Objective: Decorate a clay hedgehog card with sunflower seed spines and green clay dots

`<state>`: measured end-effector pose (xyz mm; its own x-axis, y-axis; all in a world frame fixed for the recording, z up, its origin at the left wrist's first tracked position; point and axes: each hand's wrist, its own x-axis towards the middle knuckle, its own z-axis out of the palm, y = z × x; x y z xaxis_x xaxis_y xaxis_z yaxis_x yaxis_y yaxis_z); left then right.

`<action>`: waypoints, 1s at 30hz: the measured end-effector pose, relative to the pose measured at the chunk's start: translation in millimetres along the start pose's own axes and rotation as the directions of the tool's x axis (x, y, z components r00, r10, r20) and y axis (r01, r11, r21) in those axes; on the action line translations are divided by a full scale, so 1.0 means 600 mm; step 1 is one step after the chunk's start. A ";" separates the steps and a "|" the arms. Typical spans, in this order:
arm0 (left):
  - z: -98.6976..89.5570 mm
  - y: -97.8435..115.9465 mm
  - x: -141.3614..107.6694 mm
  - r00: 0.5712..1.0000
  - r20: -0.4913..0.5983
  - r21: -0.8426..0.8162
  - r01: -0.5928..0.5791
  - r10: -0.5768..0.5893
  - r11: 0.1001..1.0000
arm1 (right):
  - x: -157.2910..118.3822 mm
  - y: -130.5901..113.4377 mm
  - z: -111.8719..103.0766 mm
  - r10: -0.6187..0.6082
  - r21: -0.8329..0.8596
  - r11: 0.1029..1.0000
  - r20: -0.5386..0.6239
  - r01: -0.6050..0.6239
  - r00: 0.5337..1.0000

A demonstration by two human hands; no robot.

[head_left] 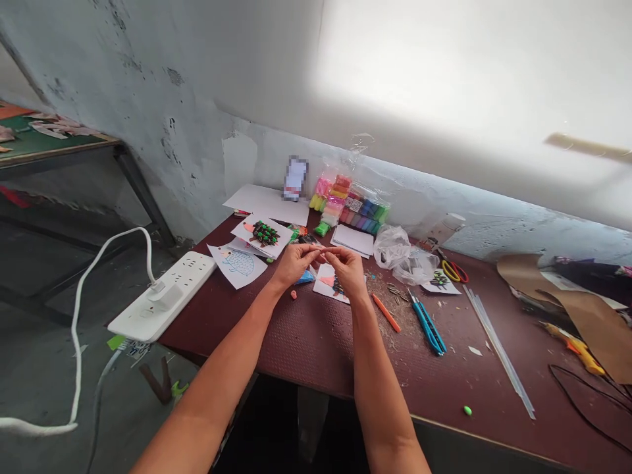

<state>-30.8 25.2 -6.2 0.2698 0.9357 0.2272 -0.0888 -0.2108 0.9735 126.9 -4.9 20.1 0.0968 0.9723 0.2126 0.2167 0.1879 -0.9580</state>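
On the tabletop [296,345], I am seeing a pink lump [293,295] lying just left of a card [326,282], which is resting below and between my left hand [297,262] and right hand [345,266]. Their fingertips are meeting above the card's far side; I am not managing to tell what, if anything, they are pinching. I am judging the lump light, soft and easily dented, so I am favouring a gentle grip on its sides. I am expecting the card to be thin and bendable, best taken by its bare edges, clear of the dark pieces [338,285].

Around these, a green bead [467,410] is sitting near right. Farther in, a blue tool [428,326] and an orange tool [386,313] are crowding the right hand's side. Beyond, a plastic bag [392,247] and clay packs [363,210] are blocking the far side.
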 end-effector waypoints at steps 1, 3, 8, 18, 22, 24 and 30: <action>0.001 0.001 -0.001 0.999 0.023 -0.021 0.026 -0.026 0.999 | -0.002 0.002 -0.005 -0.001 -0.018 1.000 -0.007 0.001 1.000; 0.004 0.002 -0.002 0.996 0.055 -0.070 0.076 -0.072 0.995 | -0.008 0.004 -0.017 -0.009 -0.044 0.999 -0.022 0.008 1.000; 0.009 0.007 -0.005 0.991 0.080 -0.125 0.115 -0.105 0.985 | -0.021 0.010 -0.042 -0.041 -0.053 0.998 -0.064 0.038 0.997; 0.025 0.005 -0.014 0.963 0.219 -0.142 0.188 -0.154 0.972 | -0.032 0.025 -0.048 -0.043 -0.029 0.999 -0.070 0.041 0.997; 0.029 -0.003 -0.014 0.952 0.262 -0.225 0.217 -0.156 0.950 | -0.028 0.028 -0.058 -0.021 -0.033 0.999 -0.073 0.019 0.997; 0.029 -0.004 -0.015 0.950 0.272 -0.254 0.226 -0.155 0.941 | -0.027 0.028 -0.061 -0.017 -0.027 1.000 -0.060 0.015 0.998; 0.033 -0.004 -0.020 0.939 0.321 -0.277 0.216 -0.122 0.936 | -0.035 0.027 -0.058 0.068 0.050 0.996 0.128 -0.075 0.989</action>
<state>-15.0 9.1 -10.8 0.5717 0.8139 0.1035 -0.2909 0.0832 0.9531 161.9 -26.9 6.8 -0.0139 0.9926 0.1203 0.1595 0.1210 -0.9797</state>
